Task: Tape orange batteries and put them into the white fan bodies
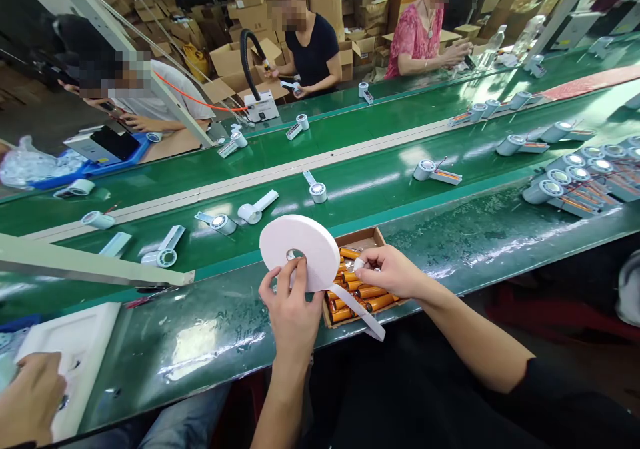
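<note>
My left hand (293, 302) grips a large white roll of tape (313, 242) upright, fingers at its centre hole. A loose strip of tape (357, 309) hangs down from the roll to the right. Over a cardboard box (367, 236) my right hand (383, 269) is closed in a pinch on a small white piece (359, 263), perhaps a bit of tape. Several orange cylindrical batteries (370, 292) with dark ends lie in the box. The roll hides part of the box's left side.
Beyond the box runs a green conveyor belt (365, 186) with scattered pale-blue handheld fan parts (318, 190). Many more stand grouped at right (550, 186). At lower left, another person's hand (35, 389) is by a white tray (95, 342). Across the line sit several people.
</note>
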The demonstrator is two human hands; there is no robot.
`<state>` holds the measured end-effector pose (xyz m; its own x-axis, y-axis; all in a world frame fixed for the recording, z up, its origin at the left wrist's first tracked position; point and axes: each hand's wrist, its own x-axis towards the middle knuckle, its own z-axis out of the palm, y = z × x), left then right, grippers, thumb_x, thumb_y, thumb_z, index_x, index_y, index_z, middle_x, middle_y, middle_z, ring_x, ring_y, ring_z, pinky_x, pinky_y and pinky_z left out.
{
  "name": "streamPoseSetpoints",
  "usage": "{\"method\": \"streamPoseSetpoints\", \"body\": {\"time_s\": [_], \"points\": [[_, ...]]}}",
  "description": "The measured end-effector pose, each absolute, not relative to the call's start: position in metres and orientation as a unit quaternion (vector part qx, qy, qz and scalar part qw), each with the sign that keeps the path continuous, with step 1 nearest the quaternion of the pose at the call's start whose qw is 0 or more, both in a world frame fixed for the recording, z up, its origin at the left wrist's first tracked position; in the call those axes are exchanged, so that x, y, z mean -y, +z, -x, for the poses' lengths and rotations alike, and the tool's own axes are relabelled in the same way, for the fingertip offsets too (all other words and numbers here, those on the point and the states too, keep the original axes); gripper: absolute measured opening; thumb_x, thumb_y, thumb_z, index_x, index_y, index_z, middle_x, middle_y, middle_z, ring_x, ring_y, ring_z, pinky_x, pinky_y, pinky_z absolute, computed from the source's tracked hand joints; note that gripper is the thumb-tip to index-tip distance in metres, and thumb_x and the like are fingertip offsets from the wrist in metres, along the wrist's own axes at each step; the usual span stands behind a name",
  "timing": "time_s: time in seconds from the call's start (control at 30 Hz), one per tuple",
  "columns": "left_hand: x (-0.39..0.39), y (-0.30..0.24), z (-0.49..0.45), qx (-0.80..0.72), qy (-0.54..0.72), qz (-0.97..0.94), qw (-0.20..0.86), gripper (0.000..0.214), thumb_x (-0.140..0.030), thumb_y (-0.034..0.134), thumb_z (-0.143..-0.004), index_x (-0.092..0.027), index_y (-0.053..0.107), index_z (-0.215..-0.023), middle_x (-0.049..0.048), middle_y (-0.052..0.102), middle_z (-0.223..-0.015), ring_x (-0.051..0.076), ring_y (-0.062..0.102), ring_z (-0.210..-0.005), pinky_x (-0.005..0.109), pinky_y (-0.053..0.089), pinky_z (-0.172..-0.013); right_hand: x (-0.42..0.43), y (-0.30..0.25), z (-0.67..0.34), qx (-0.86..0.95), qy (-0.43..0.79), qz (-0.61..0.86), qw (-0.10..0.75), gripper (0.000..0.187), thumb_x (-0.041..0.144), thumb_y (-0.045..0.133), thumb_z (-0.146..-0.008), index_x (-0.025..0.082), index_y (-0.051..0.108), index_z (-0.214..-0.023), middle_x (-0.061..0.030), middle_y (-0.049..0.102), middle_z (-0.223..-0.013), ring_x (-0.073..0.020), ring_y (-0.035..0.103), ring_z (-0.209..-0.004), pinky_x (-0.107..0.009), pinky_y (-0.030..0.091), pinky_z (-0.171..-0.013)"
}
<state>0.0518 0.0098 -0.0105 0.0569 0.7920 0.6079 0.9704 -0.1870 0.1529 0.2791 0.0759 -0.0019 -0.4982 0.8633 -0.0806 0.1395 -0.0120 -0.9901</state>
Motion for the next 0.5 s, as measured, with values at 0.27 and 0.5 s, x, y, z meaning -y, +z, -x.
{"method": "streamPoseSetpoints", "body": {"time_s": [0.27,0.5], "points": [[-0.005,-0.018,-0.054,0.635,-0.312,0.703,0.075,0.058,-0.021,0.077,-0.08,-0.018,0.058,-0.134,0.0124,0.063,-0.13,0.033,0.044,-0.122,0.047,0.042,-0.108,-0.074,-0.003,-0.272,0.623,0.587,0.406,0.32,0.017,0.031,0.07,-0.084,0.017,0.077,-0.091,-0.0024,0.071,-0.078,-0.0145,0.063,-0.068,-0.024,0.048,-0.062],[-0.006,-0.018,-0.055,0.625,-0.315,0.709,0.083,0.057,-0.019,0.078,-0.078,-0.019,0.059,-0.132,0.0118,0.064,-0.128,0.032,0.045,-0.12,0.047,0.041,-0.108,-0.07,0.001,-0.261,0.666,0.55,0.403,0.304,0.019,0.032,0.066,-0.086,0.017,0.075,-0.079,-0.0019,0.069,-0.07,-0.0145,0.06,-0.064,-0.024,0.045,-0.058]]}}
